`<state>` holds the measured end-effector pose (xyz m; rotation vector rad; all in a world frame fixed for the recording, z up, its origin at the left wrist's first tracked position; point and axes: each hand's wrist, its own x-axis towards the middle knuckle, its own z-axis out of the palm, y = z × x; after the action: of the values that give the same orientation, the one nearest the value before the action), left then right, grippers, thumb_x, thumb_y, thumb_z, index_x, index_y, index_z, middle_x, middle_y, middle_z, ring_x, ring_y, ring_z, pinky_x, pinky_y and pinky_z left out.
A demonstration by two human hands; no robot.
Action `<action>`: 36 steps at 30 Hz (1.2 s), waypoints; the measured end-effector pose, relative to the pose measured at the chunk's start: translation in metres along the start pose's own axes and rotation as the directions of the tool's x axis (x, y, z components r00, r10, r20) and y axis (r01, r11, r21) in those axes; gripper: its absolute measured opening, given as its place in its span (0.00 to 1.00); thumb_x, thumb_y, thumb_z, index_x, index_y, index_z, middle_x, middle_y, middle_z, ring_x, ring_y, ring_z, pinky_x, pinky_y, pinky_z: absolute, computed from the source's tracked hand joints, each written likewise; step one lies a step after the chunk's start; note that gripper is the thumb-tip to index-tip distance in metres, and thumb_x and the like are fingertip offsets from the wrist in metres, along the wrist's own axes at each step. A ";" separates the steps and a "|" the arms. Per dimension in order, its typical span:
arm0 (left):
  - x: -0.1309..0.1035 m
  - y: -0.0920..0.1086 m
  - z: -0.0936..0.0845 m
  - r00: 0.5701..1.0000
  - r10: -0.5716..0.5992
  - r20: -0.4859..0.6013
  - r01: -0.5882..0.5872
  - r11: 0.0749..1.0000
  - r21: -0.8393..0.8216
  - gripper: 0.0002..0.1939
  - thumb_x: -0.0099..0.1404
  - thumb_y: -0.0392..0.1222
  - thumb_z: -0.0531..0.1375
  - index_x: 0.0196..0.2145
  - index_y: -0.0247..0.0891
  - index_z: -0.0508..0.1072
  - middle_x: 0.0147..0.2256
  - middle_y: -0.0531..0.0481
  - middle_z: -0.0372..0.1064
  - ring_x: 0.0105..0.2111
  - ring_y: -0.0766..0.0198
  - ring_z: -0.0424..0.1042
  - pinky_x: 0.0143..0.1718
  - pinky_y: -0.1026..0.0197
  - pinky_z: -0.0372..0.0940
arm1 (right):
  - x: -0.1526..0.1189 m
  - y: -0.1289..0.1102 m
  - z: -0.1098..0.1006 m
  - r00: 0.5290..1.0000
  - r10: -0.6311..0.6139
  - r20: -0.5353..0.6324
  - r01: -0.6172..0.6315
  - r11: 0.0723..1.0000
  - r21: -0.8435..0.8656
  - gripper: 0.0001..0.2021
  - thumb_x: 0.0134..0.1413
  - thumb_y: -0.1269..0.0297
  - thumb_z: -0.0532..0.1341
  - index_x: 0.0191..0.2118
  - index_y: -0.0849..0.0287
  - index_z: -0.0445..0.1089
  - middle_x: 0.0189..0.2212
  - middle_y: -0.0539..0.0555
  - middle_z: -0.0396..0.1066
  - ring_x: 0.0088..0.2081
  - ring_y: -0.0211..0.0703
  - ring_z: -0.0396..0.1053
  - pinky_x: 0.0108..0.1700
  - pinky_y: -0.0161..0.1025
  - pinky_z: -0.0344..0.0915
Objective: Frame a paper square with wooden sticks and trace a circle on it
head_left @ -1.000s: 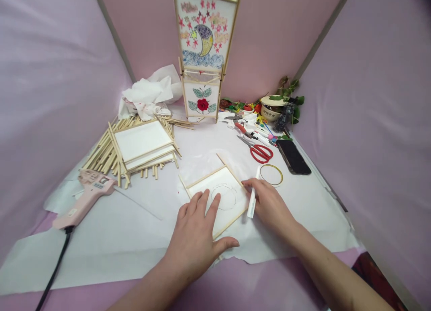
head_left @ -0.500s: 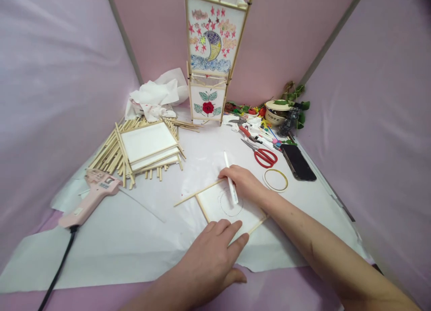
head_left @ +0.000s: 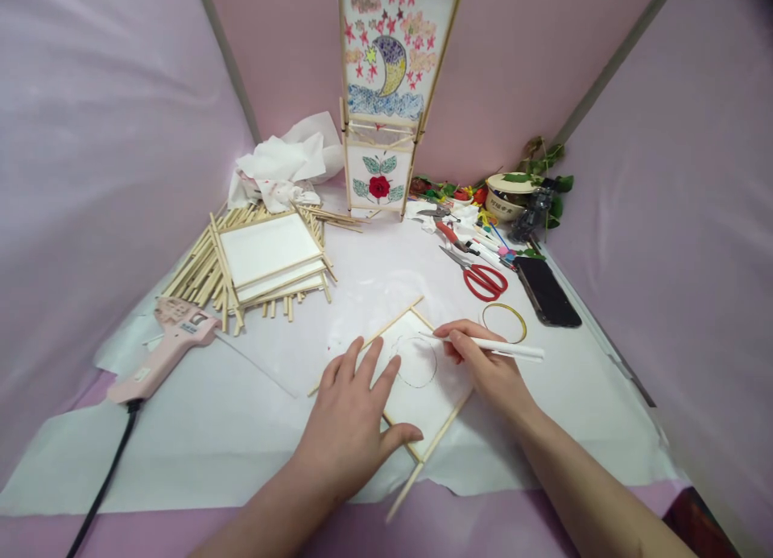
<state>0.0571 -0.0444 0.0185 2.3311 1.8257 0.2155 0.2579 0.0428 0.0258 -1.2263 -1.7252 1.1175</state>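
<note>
A white panel [head_left: 416, 417] framed with thin wooden sticks lies turned at an angle on the covered table. A thin dark circle [head_left: 436, 365] is drawn on it. My left hand [head_left: 356, 405] rests on the panel's left side with fingers spread, partly hiding the frame. In my right hand [head_left: 477, 357] a white pen [head_left: 513, 349] is gripped. Its tip points left, at the upper right of the circle; whether it touches the surface I cannot tell. To the right of that hand lies a gold ring-shaped bangle [head_left: 524, 324].
Framed panels [head_left: 269, 248] rest on a pile of sticks at left. A pink glue gun [head_left: 166, 349] trails a black cord. Behind stands a tall decorated lantern [head_left: 380, 159]. At right lie red-handled scissors [head_left: 483, 281], a phone [head_left: 547, 292], pliers and a lidded bowl [head_left: 506, 197].
The panel has turned on the table. My left hand has shifted left and up, its fingers spreading. My right hand has moved right, and the pen has swung from steep to nearly level.
</note>
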 end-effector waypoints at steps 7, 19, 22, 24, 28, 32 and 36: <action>-0.007 0.016 0.007 0.997 -0.079 -0.012 0.079 0.996 0.048 0.45 0.52 0.67 0.64 0.62 0.42 0.63 0.63 0.38 0.55 0.58 0.35 0.58 0.51 0.36 0.59 | 0.006 0.003 0.018 0.997 -0.046 -0.058 0.045 0.999 -0.009 0.04 0.55 0.64 0.61 0.32 0.57 0.67 0.23 0.46 0.65 0.23 0.35 0.59 0.25 0.32 0.56; -0.008 0.010 0.012 0.996 0.012 -0.093 -0.004 0.996 0.085 0.48 0.49 0.68 0.66 0.61 0.39 0.63 0.64 0.37 0.52 0.62 0.36 0.53 0.54 0.38 0.57 | 0.001 0.007 0.020 0.991 -0.128 0.036 0.130 0.990 -0.062 0.04 0.54 0.68 0.58 0.31 0.58 0.69 0.21 0.48 0.68 0.22 0.36 0.62 0.24 0.33 0.59; -0.008 0.011 0.011 0.995 0.011 -0.095 -0.003 0.996 0.085 0.48 0.49 0.67 0.66 0.61 0.39 0.63 0.64 0.37 0.52 0.62 0.37 0.54 0.54 0.38 0.58 | 0.001 0.007 0.021 0.991 -0.132 0.036 0.134 0.989 -0.068 0.04 0.54 0.68 0.58 0.31 0.59 0.70 0.22 0.48 0.69 0.22 0.36 0.63 0.25 0.33 0.59; -0.007 0.011 0.011 0.995 0.012 -0.098 -0.004 0.996 0.085 0.48 0.49 0.67 0.67 0.61 0.39 0.63 0.64 0.37 0.52 0.62 0.36 0.54 0.54 0.38 0.58 | 0.001 0.007 0.022 0.990 -0.136 0.032 0.138 0.987 -0.077 0.04 0.54 0.68 0.58 0.31 0.59 0.70 0.22 0.48 0.70 0.23 0.36 0.63 0.25 0.33 0.59; -0.007 0.011 0.012 0.996 0.003 -0.084 0.004 0.996 0.085 0.49 0.48 0.67 0.67 0.61 0.39 0.63 0.64 0.37 0.52 0.62 0.36 0.54 0.54 0.38 0.57 | 0.001 0.006 0.023 0.992 -0.124 0.023 0.125 0.988 -0.085 0.04 0.54 0.68 0.58 0.31 0.59 0.70 0.22 0.48 0.70 0.22 0.35 0.63 0.25 0.32 0.59; -0.007 0.011 0.012 0.997 -0.007 -0.070 0.013 0.996 0.091 0.49 0.49 0.66 0.67 0.62 0.40 0.62 0.65 0.38 0.51 0.62 0.37 0.53 0.54 0.39 0.57 | 0.001 0.006 0.023 0.994 -0.104 0.021 0.106 0.991 -0.084 0.05 0.55 0.67 0.58 0.32 0.59 0.71 0.22 0.49 0.70 0.22 0.35 0.62 0.25 0.32 0.58; -0.007 0.011 0.013 0.997 -0.007 -0.073 0.013 0.996 0.087 0.48 0.50 0.67 0.66 0.62 0.40 0.62 0.65 0.39 0.51 0.62 0.38 0.53 0.54 0.39 0.57 | 0.001 0.008 0.023 0.996 -0.088 0.013 0.089 0.994 -0.071 0.05 0.56 0.67 0.58 0.32 0.59 0.70 0.23 0.49 0.70 0.22 0.35 0.61 0.25 0.32 0.58</action>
<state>0.0686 -0.0544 0.0084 2.4015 1.9173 0.2259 0.2391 0.0400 0.0105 -1.1773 -1.8225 1.0188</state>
